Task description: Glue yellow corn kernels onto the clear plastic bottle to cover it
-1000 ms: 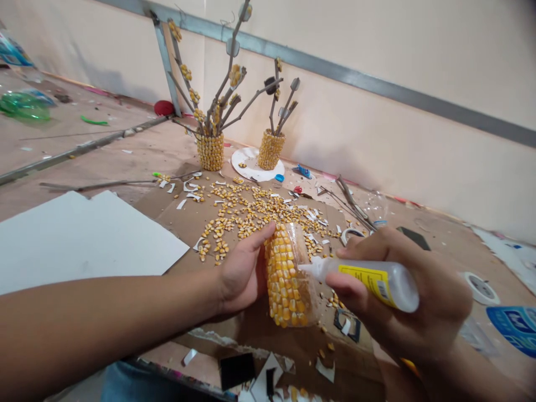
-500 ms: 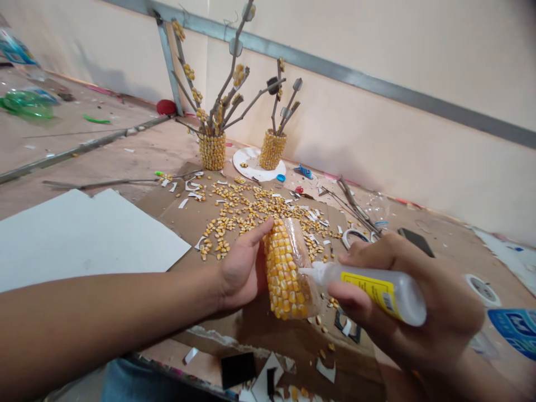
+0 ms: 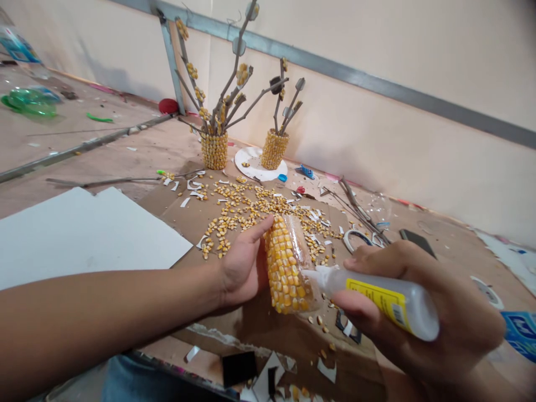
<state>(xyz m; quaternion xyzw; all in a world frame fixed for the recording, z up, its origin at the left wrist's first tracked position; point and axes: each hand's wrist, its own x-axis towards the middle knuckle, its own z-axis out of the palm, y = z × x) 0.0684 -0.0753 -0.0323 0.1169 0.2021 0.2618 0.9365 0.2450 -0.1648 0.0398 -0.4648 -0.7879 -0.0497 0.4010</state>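
Observation:
My left hand is wrapped round a clear plastic cup, tilted over the cardboard. Rows of yellow corn kernels cover the cup's left part; a bare, glossy strip shows on its right. In my right hand lies a glue bottle with a yellow label, held nearly level. Its white nozzle points left and meets the bare strip beside the kernels; whether it presses on the plastic I cannot tell. Loose corn kernels are scattered on the cardboard behind the cup.
Two kernel-covered pots, a larger one and a smaller one, hold twigs at the back. White board lies at left. Tape, a phone-like dark slab, twigs and paper scraps lie around. A wall stands behind.
My right hand and the glue bottle have shifted slightly right and down, the nozzle still at the cup's bare strip. My left hand keeps its hold on the cup.

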